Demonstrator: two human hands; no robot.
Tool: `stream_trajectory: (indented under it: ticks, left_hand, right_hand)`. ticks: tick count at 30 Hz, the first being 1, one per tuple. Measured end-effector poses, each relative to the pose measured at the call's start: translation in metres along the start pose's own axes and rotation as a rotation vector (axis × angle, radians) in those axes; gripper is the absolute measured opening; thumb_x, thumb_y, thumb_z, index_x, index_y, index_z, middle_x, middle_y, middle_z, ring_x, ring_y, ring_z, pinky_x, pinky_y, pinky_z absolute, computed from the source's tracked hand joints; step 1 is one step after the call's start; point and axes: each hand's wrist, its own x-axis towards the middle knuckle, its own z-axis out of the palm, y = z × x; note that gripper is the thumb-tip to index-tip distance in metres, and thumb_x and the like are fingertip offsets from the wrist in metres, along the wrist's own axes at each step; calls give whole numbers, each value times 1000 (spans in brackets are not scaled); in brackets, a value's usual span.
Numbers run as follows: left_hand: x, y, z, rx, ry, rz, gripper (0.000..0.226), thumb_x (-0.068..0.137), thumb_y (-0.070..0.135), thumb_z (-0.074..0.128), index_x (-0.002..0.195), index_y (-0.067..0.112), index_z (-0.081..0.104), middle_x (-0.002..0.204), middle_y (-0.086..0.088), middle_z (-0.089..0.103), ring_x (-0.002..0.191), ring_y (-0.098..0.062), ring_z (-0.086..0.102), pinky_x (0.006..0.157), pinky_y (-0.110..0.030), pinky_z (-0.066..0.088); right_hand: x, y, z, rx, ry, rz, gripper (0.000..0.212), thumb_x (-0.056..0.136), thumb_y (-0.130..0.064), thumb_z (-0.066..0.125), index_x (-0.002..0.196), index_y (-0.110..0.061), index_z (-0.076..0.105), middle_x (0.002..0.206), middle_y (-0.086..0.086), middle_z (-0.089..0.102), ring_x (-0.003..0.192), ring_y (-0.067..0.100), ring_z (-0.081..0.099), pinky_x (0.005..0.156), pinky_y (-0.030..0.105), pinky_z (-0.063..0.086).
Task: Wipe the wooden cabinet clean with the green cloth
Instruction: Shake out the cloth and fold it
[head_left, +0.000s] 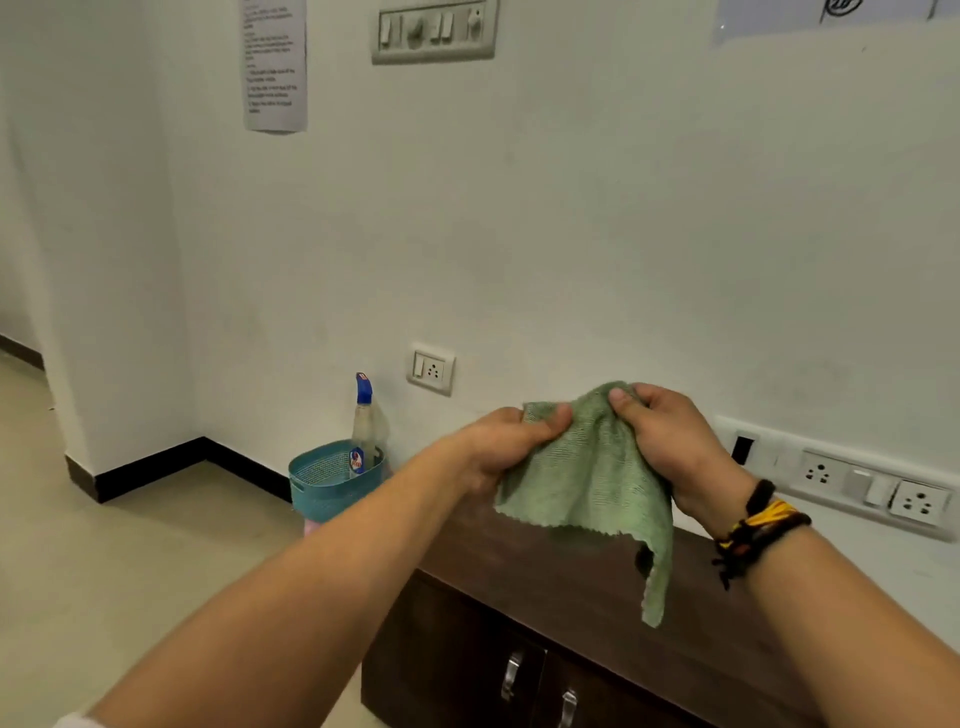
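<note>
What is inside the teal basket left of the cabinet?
A clear spray bottle with a blue nozzle stands upright in the teal basket. The basket's wall hides its bottom and anything lower down.

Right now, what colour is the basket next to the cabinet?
The basket is teal-blue with a mesh-patterned wall, seen in the head view, left of the wooden cabinet.

the dark wooden cabinet (582, 587) top lies bare; a teal basket (332, 486) stands on the floor (104, 545) beside it.
</note>
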Motion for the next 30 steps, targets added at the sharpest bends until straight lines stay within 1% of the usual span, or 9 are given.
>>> stream_trajectory:
  ticks: [3,8,13,15,18,20,24,27,30]
  left_hand:
    - [5,11,-7,151,255,68,40,88,49,69,100,10,70,98,-7,73,86,-21,68,79,-31,54]
    - [3,39,-10,582,385,349,41,92,44,65,63,16,59,61,1,55,61,-17,52,53,-27,36]
    - [-1,88,-22,486,58,645,21,100,28,53,95,15,68,91,-9,71,85,-19,64,82,-44,55]
    - [-1,109,-21,555,-170,654,19,97,26,55,101,13,68,91,-2,72,85,-17,66,82,-37,55]
    - [-9,137,-9,665,-458,623,19,97,19,59,104,3,68,88,-3,71,80,-15,67,75,-28,55]
    - [-15,150,-4,789,-512,591,17,94,22,66,100,7,72,90,0,76,81,-14,71,75,-27,56]
    - [-23,162,-23,1174,-330,509,31,71,43,86,93,27,71,85,14,75,79,-4,70,72,-24,55]
    - [-20,152,-44,1432,-208,370,37,67,45,88,94,28,70,81,15,73,75,-4,68,69,-29,55]
    - [-19,139,-64,1442,-132,328,28,69,39,86,89,23,72,76,11,72,70,-8,68,67,-30,56]
  right_hand:
    - [-2,10,-6,-45,7,73,31,99,-32,61,92,-5,73,94,20,75,87,35,72,86,53,58]
    - [-18,18,-11,-8,-14,98,34,97,-35,64,82,-5,72,76,20,71,60,20,65,58,30,55]
    - [-26,14,-15,31,-13,-35,60,87,-65,53,82,-7,69,68,5,68,60,23,64,49,30,44]
    - [-15,8,-18,-35,84,-172,70,75,-81,58,98,-16,67,87,-5,71,83,17,70,66,37,55]
    - [2,-6,-18,48,-242,-260,93,66,-76,73,141,-27,47,136,-2,61,124,18,61,99,41,52]
    - [11,-12,-16,133,-458,-282,85,74,-53,81,142,-14,50,135,12,63,123,28,62,99,41,52]
    - [11,-20,-16,144,-544,-198,30,89,-15,69,116,-1,68,113,14,74,105,29,71,88,34,55]
    - [10,-16,-23,-14,-600,-109,29,88,-16,69,114,-1,69,111,17,75,102,33,72,89,40,58]
    - [9,-18,-38,-259,-694,-51,22,82,-18,78,100,-8,75,97,13,78,86,28,76,69,29,58]
